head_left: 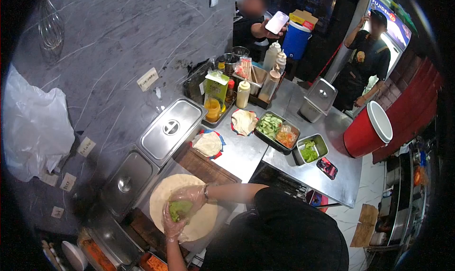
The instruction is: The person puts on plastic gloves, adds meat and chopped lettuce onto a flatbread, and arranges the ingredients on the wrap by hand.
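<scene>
A large round flatbread [161, 195] lies on a board at the lower middle. Over it, my left hand [174, 224] and my right hand [192, 195], both in clear plastic gloves, are closed around a green lettuce leaf [180, 209] from two sides. Part of the flatbread is hidden under the hands. Beyond them, a wooden board [201, 166] shows its bare end. Lidded steel pans [171, 127] stand to the left.
Two stacks of flatbreads [208, 143] [244, 122], a container of cucumber and other vegetables [270, 126], a lettuce pan [310, 149], sauce bottles [243, 93], a phone [327, 168] and a red bucket [362, 133] are on the counter. Two people stand beyond it, one holding a phone.
</scene>
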Motion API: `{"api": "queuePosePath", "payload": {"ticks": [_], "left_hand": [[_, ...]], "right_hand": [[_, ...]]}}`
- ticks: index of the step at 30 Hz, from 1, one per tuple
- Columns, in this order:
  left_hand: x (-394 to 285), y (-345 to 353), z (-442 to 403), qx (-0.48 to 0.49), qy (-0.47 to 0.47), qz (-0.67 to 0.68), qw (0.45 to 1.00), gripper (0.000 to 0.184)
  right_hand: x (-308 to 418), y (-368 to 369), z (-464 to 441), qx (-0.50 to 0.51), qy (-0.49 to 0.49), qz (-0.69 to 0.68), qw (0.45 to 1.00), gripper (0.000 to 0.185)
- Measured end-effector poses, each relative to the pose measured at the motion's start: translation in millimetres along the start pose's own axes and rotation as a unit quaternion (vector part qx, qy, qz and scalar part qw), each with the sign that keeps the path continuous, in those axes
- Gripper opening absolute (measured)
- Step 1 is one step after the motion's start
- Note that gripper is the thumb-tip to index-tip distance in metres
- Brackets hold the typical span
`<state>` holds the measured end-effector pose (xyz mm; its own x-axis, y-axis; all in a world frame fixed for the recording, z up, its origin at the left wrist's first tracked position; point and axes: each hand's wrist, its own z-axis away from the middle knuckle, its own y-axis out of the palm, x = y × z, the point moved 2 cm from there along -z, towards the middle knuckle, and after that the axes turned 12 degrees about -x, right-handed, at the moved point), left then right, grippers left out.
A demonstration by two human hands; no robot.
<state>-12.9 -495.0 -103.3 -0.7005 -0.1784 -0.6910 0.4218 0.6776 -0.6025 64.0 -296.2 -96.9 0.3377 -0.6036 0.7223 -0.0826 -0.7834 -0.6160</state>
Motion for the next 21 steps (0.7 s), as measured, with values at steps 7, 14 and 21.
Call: {"api": "queuePosePath", "payload": {"ticks": [7,14,21], "left_hand": [[1.1,-0.2,0.6,0.015,-0.016,0.002,1.000,0.107],[12.5,6.4,3.8,0.029,-0.054,0.023,0.998,0.104],[-1.2,-0.3,-1.6,0.029,-0.053,0.029,0.998,0.096]], "right_hand": [[1.0,-0.3,0.7,-0.002,-0.010,-0.008,1.000,0.100],[-6.0,2.0,1.6,-0.010,-0.035,-0.026,0.999,0.098],[1.0,1.7,2.6,-0.061,-0.056,-0.036,0.996,0.094]]}}
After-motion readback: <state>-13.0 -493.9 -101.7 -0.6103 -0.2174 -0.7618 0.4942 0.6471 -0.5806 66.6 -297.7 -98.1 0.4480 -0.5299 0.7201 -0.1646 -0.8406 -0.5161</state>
